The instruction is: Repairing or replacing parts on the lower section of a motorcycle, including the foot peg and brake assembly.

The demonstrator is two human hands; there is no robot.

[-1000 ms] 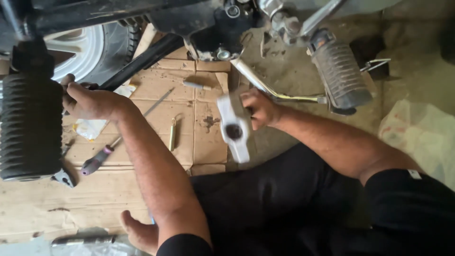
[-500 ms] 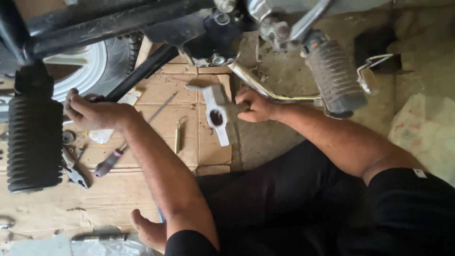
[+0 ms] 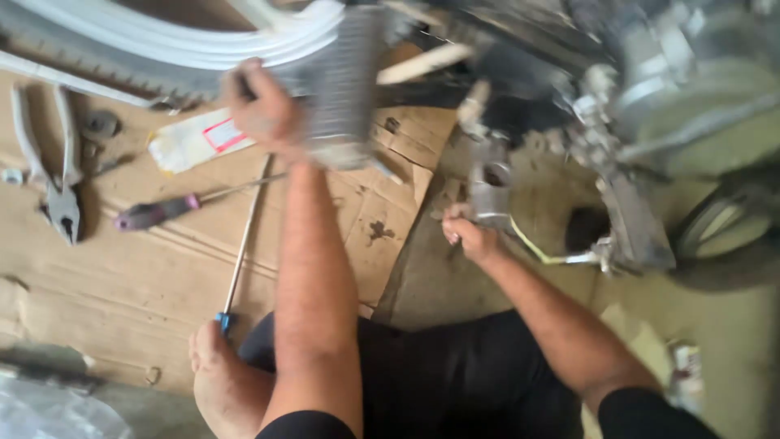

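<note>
1. Motion blur is spread over the whole head view, so fine detail of the grips cannot be read with confidence.
2. The view has swung since half a second ago: the ribbed black boot that stood at 9 o'clock is now seen as a ribbed grey cylinder (image 3: pixel 341 89) at about 11 o'clock, under the white wheel rim (image 3: pixel 162 41).
3. The left hand (image 3: pixel 264 110) has been kept at that cylinder's left side; its fingers are curled against it, but whether it is truly gripped cannot be told.
4. The right hand (image 3: pixel 470 237) is closed low on the silver metal bracket (image 3: pixel 490 189), which has been carried from the cardboard toward the motorcycle engine block (image 3: pixel 650 122) at 2 o'clock and is now held upright just left of it.
5. Judging from this, the bracket is being offered up to the machine rather than resting loose, while the cylinder is steadied.
6. On the cardboard sheet (image 3: pixel 122 276) at 9 o'clock are lying pliers (image 3: pixel 61 195), a purple-handled screwdriver (image 3: pixel 154 213) and a long blue-tipped screwdriver (image 3: pixel 240 244); none is touched.
7. A bare foot (image 3: pixel 223 382) is rested at 7 o'clock, beside the blue tip.
</note>
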